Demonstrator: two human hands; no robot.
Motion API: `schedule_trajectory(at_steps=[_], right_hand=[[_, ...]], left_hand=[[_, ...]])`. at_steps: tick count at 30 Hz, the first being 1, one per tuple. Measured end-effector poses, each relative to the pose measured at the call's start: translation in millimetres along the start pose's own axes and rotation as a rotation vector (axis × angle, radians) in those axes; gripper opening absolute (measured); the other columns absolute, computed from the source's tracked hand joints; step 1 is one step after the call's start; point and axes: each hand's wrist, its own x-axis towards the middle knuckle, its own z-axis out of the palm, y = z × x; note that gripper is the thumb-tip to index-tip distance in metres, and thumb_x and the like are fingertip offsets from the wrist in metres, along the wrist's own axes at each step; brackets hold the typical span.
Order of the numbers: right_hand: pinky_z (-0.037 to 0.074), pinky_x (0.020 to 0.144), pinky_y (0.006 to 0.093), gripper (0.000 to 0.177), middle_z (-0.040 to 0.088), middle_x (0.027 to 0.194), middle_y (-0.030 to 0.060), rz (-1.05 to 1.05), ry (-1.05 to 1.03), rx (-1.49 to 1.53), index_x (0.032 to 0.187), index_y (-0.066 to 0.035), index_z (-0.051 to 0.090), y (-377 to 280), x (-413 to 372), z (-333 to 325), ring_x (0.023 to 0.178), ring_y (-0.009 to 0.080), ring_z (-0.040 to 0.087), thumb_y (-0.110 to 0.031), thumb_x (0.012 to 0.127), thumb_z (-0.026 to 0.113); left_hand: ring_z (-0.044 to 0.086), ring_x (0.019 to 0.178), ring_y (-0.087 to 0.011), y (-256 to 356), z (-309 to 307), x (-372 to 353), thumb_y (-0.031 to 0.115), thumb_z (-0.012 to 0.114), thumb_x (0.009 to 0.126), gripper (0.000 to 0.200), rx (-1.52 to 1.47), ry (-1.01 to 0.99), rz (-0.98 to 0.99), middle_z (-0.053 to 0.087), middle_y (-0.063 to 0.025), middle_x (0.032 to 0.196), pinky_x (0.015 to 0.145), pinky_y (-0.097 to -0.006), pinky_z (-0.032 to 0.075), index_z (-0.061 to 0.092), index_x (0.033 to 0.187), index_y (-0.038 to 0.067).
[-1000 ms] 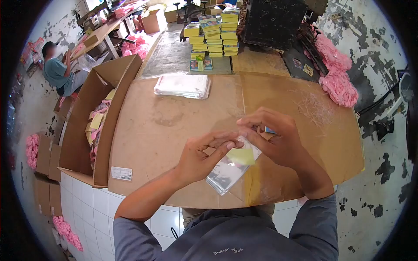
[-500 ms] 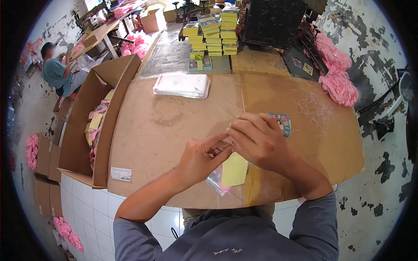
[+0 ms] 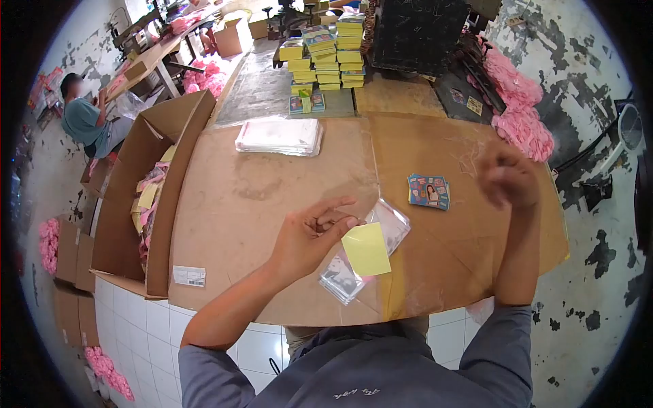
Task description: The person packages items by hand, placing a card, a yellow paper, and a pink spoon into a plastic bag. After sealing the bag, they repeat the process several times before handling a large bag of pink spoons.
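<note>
far left, a person (image 3: 80, 115) sits on the floor, well apart from everything else. next over is an open box (image 3: 129, 224) right up against the table (image 3: 238, 197), with pink and yellow stuff inside. toward the far edge of the table there's 1 stack of clear sleeves (image 3: 279, 136), and past that, on another surface, several stacks of yellow packs (image 3: 326, 51)

in the middle, the left hand (image 3: 309, 238) has thumb and index finger pinched tight on the top edge of a clear bag (image 3: 393, 223). the bag slants down toward the near edge of the table, over the tabletop, with a yellow slip (image 3: 366, 248) across its middle. can't tell if the slip is inside or on top

near the bag on its right, not touching it, a small pack of picture cards (image 3: 428, 190) lies flat on the table

the right hand (image 3: 507, 178) is up in the air beside the cards, blurry, fingers curled in. honestly can't tell if it's holding anything

far right, a pink heap (image 3: 524, 129) sits beyond the table corner
</note>
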Motion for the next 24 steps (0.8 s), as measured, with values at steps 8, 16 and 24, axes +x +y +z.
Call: schedule_trajectory(at_steps=[8,16,24], right_hand=[[0.051,0.092,0.0339,0.042,0.069,0.116,0.0126,0.121,0.696,-1.536,0.135,-0.001,0.054,69,-53,-133,0.109,0.0219,0.063,0.001,0.093,0.059],[0.050,0.079,0.0299,0.031,0.070,0.102,0.0067,-0.124,0.584,-1.055,0.120,-0.002,0.067,51,2,-9,0.094,0.0145,0.064,-0.009,0.091,0.071],[0.052,0.080,0.0292,0.045,0.067,0.102,0.0063,-0.019,0.034,-0.379,0.131,-0.002,0.060,78,47,133,0.089,0.0121,0.064,-0.015,0.091,0.076]], left_hand=[[0.072,0.096,-0.0145,-5,4,0,-0.001,0.070,0.094,0.037,-0.004,0.039,0.036,0.075,-0.0149,0.104,0.083,-0.0258,0.058,0.060,0.129,-0.006],[0.071,0.099,-0.0167,-3,7,0,-0.004,0.072,0.092,0.039,0.012,0.078,0.133,0.074,-0.0139,0.105,0.086,-0.0279,0.058,0.060,0.128,-0.007],[0.070,0.097,-0.0161,-10,3,2,-0.005,0.071,0.091,0.039,-0.028,0.156,0.217,0.072,-0.0131,0.103,0.085,-0.0284,0.058,0.059,0.128,-0.006]])
